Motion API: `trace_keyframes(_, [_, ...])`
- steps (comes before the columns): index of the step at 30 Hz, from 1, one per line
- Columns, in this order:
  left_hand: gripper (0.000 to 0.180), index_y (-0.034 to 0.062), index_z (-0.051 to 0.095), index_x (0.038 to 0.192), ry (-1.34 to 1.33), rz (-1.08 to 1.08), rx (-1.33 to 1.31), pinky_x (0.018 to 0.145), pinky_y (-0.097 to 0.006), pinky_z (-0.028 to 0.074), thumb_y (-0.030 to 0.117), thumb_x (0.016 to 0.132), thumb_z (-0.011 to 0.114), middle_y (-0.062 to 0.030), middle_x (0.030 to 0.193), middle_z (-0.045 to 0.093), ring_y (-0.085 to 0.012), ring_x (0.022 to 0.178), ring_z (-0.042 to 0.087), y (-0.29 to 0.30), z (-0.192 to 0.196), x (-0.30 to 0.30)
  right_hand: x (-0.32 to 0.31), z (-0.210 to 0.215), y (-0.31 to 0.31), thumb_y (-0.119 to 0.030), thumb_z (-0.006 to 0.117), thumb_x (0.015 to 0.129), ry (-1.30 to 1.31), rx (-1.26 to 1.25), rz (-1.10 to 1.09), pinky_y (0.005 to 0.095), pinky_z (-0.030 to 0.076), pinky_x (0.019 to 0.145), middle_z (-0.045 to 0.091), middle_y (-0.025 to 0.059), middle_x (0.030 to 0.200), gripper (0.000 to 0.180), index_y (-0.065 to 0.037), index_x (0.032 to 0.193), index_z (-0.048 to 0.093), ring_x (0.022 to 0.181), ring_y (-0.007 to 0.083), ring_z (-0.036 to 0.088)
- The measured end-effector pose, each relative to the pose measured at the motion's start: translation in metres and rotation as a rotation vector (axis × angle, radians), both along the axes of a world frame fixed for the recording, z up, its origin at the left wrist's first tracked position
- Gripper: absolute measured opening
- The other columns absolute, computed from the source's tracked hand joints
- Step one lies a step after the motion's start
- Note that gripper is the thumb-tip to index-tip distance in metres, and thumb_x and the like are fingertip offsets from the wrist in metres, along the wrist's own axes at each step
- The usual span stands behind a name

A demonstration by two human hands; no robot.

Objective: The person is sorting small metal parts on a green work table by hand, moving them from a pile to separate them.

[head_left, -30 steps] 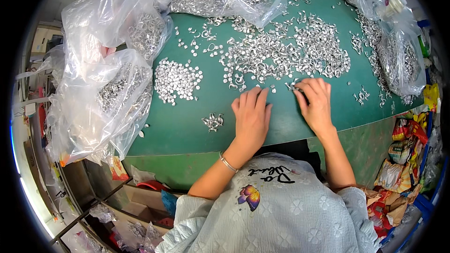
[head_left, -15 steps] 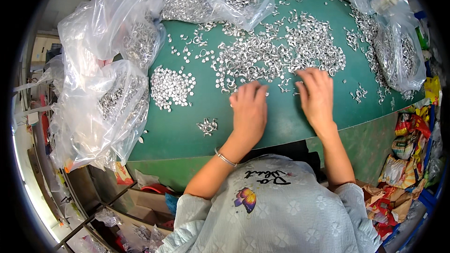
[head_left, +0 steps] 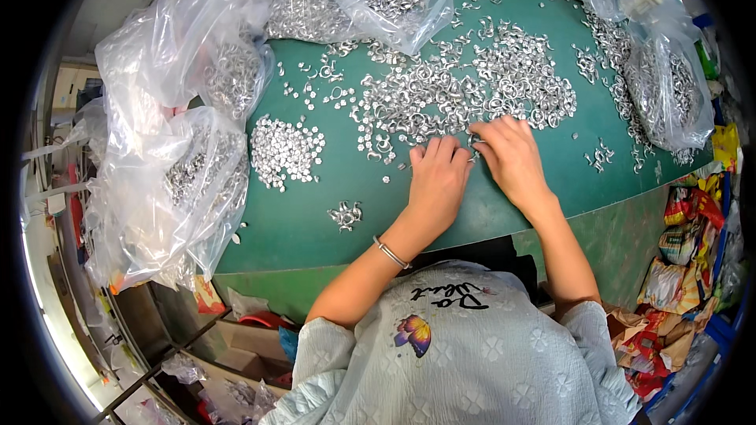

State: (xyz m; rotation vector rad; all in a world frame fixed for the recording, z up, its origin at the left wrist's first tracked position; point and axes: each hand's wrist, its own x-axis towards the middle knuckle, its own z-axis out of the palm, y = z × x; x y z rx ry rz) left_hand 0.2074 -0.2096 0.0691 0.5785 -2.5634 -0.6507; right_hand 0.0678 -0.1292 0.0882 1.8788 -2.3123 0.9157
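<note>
A wide pile of small silvery metal pieces [head_left: 425,98], some curved or ring-shaped, lies on the green tabletop [head_left: 307,224]. At its near edge my left hand [head_left: 438,181] is closed, fingers bent down with the tips together; what they hold, if anything, is hidden. Close beside it on the right, my right hand [head_left: 510,159] pinches a small silvery piece [head_left: 473,140] between thumb and forefinger. The fingertips of the two hands almost meet. To the left lie a heap of small flower-shaped pieces [head_left: 283,149] and, nearer, a little cluster of curved pieces [head_left: 345,216].
Clear plastic bags of metal pieces stand at the left [head_left: 197,181], the back [head_left: 386,0] and the right [head_left: 669,102]. More loose pieces [head_left: 610,39] run along the right side. The table's near edge curves in front of me. Colourful packets [head_left: 669,267] lie beyond it, lower right.
My left hand has moved right, toward the right hand. My right hand has shifted slightly left, and its thumb and forefinger have come together on a small piece.
</note>
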Motion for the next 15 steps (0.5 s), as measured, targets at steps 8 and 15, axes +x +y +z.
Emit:
trace_keyframes(8, [0.015,0.0064,0.061,0.093,0.125,0.089,0.061,0.080,-0.037,0.036,0.005,0.081,0.070,-0.0056,0.094,0.059,-0.0228,0.089,0.057,-0.002,0.015,0.017,-0.012,0.003,-0.001,-0.004,0.062,0.078,0.024,0.070,0.126,0.0354,0.039,0.074,0.055,0.0056,0.081,0.015,-0.007,0.093,0.066,0.082,0.0234,0.053])
trace_keyframes(15, [0.015,0.0050,0.058,0.094,0.146,0.139,0.202,0.078,-0.036,0.036,0.004,0.082,0.067,-0.0073,0.091,0.059,-0.0252,0.088,0.056,0.000,0.009,0.013,-0.005,0.005,0.019,-0.008,0.069,0.078,-0.408,0.004,-0.102,0.0380,0.043,0.076,0.058,0.0077,0.081,0.014,-0.004,0.092,0.066,0.082,0.0267,0.057])
